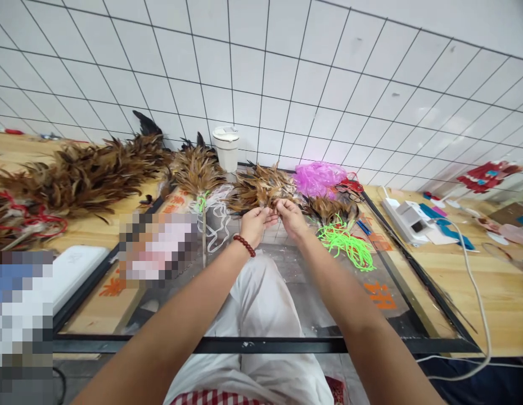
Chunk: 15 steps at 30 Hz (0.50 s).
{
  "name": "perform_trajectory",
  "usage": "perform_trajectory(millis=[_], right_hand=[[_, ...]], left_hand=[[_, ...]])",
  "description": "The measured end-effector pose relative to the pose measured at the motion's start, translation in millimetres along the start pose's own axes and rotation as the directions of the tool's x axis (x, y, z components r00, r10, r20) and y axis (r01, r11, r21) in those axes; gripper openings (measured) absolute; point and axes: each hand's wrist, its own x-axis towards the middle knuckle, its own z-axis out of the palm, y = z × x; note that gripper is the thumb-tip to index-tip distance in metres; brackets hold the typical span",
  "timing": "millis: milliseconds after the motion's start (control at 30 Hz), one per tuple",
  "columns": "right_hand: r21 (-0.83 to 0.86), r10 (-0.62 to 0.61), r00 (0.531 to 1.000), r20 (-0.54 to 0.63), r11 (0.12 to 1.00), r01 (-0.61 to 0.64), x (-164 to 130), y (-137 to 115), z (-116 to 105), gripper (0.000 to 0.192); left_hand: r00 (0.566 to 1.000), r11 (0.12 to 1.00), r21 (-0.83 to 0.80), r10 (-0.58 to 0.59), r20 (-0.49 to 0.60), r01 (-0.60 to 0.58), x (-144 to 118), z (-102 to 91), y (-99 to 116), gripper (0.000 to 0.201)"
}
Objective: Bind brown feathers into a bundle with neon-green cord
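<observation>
Right now, left hand (255, 222) & right hand (292, 216) pinched on feather bunch (261, 191) above bench (489, 292). Risk, probably: loose pinch, feathers slipping, scattering into green cord (346, 243) nearby.

Left of the white cup (226, 147), two pixelated patches (158, 246) hide whatever lies on the surface (497, 292). The fingertips (273, 211) vanish among brown feathers (261, 191), so each grip stays unclear.

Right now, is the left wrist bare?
No, a red bead bracelet circles the wrist of the left hand.
</observation>
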Motion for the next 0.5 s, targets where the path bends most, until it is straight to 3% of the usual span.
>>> perform_trajectory(millis=[133, 400, 500], right_hand=[[-0.001, -0.034, 0.999, 0.029, 0.999, 0.034, -3.0, 0.7, 8.8, 0.034], [-0.008, 0.031, 0.999, -0.042, 0.999, -0.032, -4.4, 2.1, 14.1, 0.042], [-0.029, -0.008, 0.996, -0.087, 1.000, 0.006, -4.5, 2.5, 16.3, 0.040]], left_hand=[[1.000, 1.000, 0.007, -0.028, 0.012, 0.028, -1.3, 0.3, 1.3, 0.012], [1.000, 0.999, 0.052, -0.009, 0.022, 0.008, -3.0, 1.4, 0.6, 0.015], [0.999, 0.998, 0.063, -0.005, 0.033, 0.003, -2.0, 1.8, -1.7, 0.014]])
